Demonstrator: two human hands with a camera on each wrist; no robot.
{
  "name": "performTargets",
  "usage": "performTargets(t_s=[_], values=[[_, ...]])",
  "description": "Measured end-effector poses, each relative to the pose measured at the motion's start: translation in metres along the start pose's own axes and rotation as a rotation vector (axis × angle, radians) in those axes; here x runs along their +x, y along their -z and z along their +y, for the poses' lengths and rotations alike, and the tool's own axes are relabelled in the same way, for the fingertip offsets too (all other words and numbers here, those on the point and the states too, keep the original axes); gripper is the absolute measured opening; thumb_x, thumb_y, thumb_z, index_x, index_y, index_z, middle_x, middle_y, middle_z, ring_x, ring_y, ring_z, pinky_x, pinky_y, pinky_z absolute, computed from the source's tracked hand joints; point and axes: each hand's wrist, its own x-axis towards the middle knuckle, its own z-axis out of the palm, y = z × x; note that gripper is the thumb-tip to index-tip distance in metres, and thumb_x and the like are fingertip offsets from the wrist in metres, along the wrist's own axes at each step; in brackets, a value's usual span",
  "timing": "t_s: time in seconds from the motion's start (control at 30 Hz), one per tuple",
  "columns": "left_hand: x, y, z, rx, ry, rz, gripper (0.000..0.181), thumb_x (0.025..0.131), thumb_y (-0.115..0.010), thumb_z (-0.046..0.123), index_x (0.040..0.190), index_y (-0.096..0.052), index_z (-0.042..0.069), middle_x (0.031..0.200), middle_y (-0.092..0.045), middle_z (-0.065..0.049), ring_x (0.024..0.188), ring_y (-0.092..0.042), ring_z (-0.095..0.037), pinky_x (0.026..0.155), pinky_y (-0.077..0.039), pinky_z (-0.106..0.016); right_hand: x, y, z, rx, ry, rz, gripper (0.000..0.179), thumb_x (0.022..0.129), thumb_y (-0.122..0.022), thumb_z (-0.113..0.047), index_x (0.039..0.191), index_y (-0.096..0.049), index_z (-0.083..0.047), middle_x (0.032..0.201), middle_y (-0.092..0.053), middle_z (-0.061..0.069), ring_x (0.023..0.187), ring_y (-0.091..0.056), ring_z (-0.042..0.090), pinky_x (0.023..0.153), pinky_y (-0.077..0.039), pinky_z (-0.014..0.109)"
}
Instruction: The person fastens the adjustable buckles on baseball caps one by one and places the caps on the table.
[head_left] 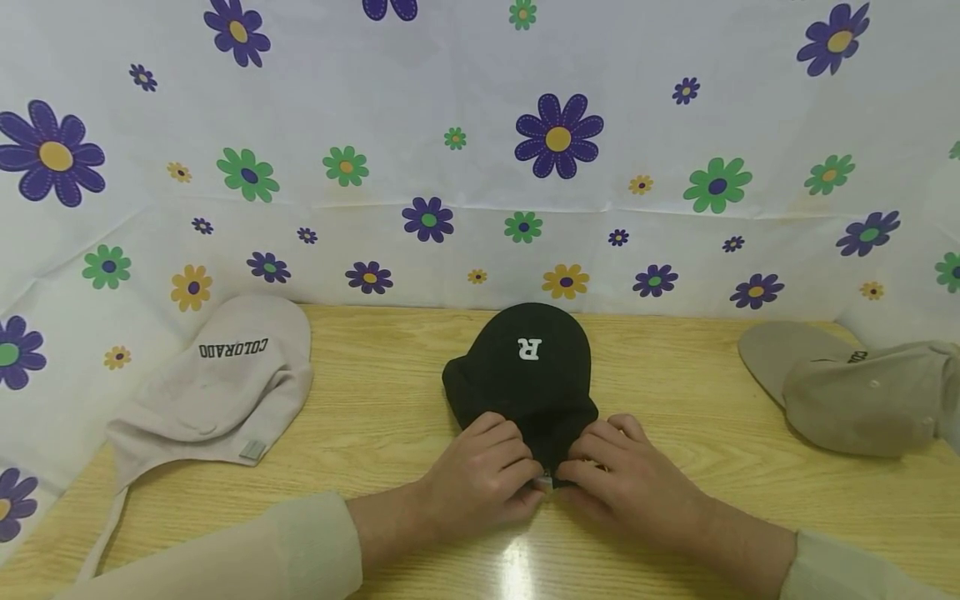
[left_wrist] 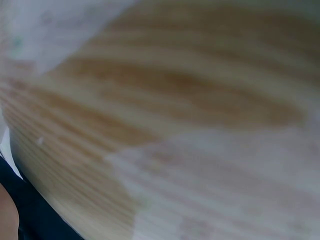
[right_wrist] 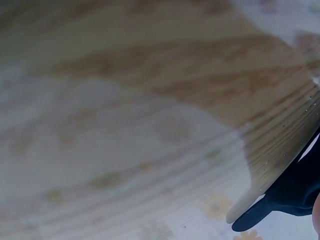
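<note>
Wooden desk [head_left: 375,375] with a black cap [head_left: 525,392] being worked at its middle

A pale cap [head_left: 225,383] lies by the desk's far left corner and a khaki cap [head_left: 862,408] by its right edge; the black cap lies between, reaching back to the far edge. The left hand [head_left: 483,467] and right hand [head_left: 630,475] grip its near end narrowly, fingers curled and close together. The pale cap's strap [head_left: 101,535] trails loose toward the near edge, so that closure looks undone; the khaki cap's shows too little to judge. Between the fingertips is a small clasp [head_left: 545,482]: work on the black cap's closure seems part-way, and whether its ends are joined cannot be told.
</note>
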Motion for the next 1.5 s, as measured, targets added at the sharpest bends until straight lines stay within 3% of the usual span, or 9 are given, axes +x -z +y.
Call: performTargets(t_s=[0.5,0.77,1.03,1.23,1.5], values=[[0.0004,0.0000,0.0010,0.001,0.008,-0.012,0.007,0.079,-0.067,0.019,0.074,-0.070,0.017,0.071,-0.062,0.007,0.072,-0.056,-0.012,0.076,-0.045,-0.028,0.0001,-0.0002,0.0012,-0.006,0.034,0.025,0.009,0.093,-0.067,-0.026,0.091,-0.069,-0.017,0.092,-0.061,-0.005,0.091,-0.055,0.015,0.087,-0.035,0.034],[0.0010,0.0013,0.0013,-0.018,0.025,-0.022,0.005,0.078,-0.070,0.020,0.074,-0.070,0.017,0.071,-0.061,0.006,0.073,-0.055,-0.013,0.076,-0.045,-0.028,-0.0002,0.0027,-0.0002,0.008,0.011,0.006,0.006,0.091,-0.069,-0.024,0.091,-0.069,-0.018,0.091,-0.061,-0.006,0.093,-0.056,0.015,0.086,-0.037,0.034],[0.0010,0.0010,0.0007,-0.013,0.029,-0.012,0.005,0.077,-0.071,0.020,0.073,-0.070,0.017,0.072,-0.060,0.006,0.073,-0.055,-0.013,0.077,-0.045,-0.028,0.0021,0.0027,-0.0006,0.008,0.033,0.058,0.020,0.097,-0.051,-0.025,0.085,-0.066,-0.018,0.087,-0.059,-0.007,0.088,-0.055,0.014,0.084,-0.037,0.033],[-0.0002,-0.0001,-0.0002,-0.006,0.030,-0.007,0.007,0.079,-0.069,0.020,0.073,-0.069,0.016,0.071,-0.059,0.006,0.072,-0.054,-0.013,0.076,-0.044,-0.028,0.0023,0.0031,-0.0006,-0.005,0.034,0.059,0.020,0.095,-0.049,-0.024,0.082,-0.063,-0.018,0.085,-0.058,-0.007,0.087,-0.053,0.014,0.083,-0.036,0.034],[0.0000,-0.0006,-0.0005,0.000,0.022,0.007,0.008,0.079,-0.068,0.019,0.072,-0.069,0.016,0.070,-0.060,0.006,0.070,-0.054,-0.013,0.075,-0.044,-0.028,0.0008,0.0041,-0.0009,0.000,0.011,0.029,0.003,0.083,-0.060,-0.020,0.080,-0.062,-0.018,0.086,-0.057,-0.007,0.088,-0.052,0.014,0.084,-0.035,0.034]])
